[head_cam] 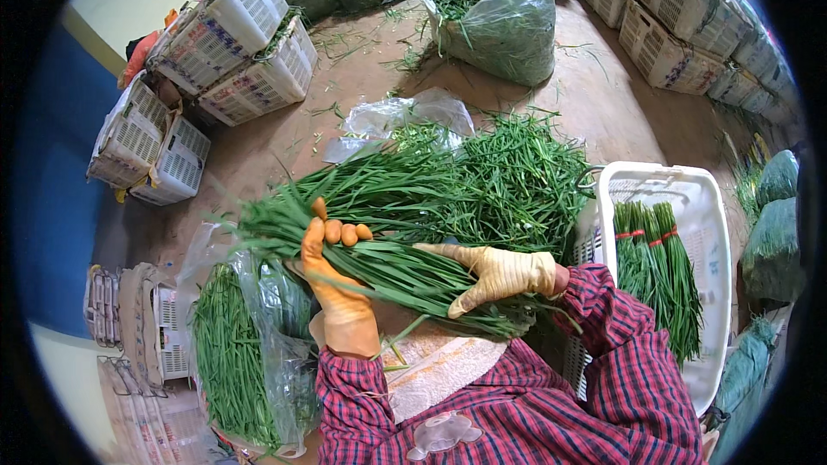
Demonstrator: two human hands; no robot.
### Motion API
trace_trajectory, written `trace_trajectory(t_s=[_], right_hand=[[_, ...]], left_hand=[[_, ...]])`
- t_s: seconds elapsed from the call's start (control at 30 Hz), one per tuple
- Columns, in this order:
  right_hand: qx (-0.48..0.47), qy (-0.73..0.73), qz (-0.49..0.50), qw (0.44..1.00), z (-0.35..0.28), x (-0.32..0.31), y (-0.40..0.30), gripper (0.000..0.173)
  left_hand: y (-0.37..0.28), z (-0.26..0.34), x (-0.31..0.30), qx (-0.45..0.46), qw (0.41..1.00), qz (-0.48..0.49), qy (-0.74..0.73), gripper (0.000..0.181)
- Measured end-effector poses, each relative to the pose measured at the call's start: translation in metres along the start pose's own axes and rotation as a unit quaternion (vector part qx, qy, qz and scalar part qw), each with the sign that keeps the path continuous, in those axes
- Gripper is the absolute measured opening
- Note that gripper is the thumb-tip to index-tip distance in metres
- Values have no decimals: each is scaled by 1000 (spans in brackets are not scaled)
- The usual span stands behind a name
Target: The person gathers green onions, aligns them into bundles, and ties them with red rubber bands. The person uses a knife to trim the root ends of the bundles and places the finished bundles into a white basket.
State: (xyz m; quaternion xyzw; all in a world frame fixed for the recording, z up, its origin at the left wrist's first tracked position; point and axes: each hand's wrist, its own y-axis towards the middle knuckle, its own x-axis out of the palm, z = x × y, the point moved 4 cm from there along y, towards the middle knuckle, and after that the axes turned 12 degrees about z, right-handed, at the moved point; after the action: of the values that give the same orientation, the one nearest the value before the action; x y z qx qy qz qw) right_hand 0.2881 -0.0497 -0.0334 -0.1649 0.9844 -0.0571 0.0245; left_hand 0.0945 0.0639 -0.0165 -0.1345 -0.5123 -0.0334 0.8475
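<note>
My left hand (339,271), in an orange rubber glove, is closed around a bundle of long green leaves, probably garlic chives (394,268). My right hand (494,274), in a cream glove, rests on the same bundle farther right with thumb and fingers spread. Beyond the hands lies a large loose heap of the same leaves (517,187). A white plastic crate (704,258) at the right holds several bunches (659,271) tied with red bands. A clear plastic bag (249,297) of leaves stands at the lower left. A pale towel (446,361) lies over my lap.
A big clear bag of greens (497,32) stands on the floor ahead, with thin plastic sheeting (413,116) nearer the heap. Stacked white crates (226,45) stand at the upper left, others (678,45) at the upper right. Filled green bags (772,239) line the right edge.
</note>
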Motion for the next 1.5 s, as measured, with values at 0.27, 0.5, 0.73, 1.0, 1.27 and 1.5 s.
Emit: trace_trajectory(t_s=[0.27,0.5,0.73,1.0,1.27,1.5], right_hand=[[6,368,370,853,37,-17,-17,21],[-16,428,511,746,113,-71,-71,29],[180,288,328,882,142,-41,-92,37],[77,322,252,909,86,16,-68,47],[141,87,366,916,115,10,-82,35],[205,299,396,843,101,-17,-109,27]], left_hand=[[-33,13,26,121,991,60,17,14],[-41,62,17,70,981,-125,-128,37],[-61,74,39,102,951,-272,-109,34],[-67,72,42,119,974,-183,-67,39],[-73,68,38,133,956,-256,-56,37],[-89,74,33,201,934,-292,38,28]])
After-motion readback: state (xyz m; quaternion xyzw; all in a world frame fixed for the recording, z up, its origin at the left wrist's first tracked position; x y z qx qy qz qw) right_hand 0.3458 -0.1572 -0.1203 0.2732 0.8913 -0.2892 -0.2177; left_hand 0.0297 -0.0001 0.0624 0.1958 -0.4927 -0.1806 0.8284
